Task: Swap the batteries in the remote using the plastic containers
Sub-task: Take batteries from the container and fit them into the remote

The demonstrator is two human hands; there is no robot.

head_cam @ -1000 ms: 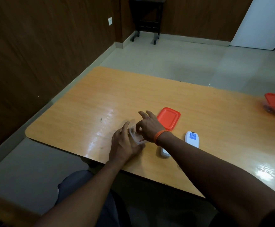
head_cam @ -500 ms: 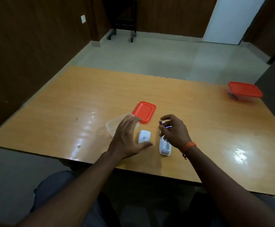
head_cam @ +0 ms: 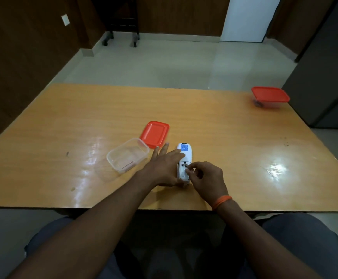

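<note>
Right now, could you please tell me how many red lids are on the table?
2: a loose lid beside the open clear container, another lid on the far-right container.

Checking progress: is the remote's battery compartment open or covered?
Open: the remote lies back up, its recess exposed; the right hand pinches a small object at it.

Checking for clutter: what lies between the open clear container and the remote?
Only the left hand, touching the remote, and bare table; head view.
</note>
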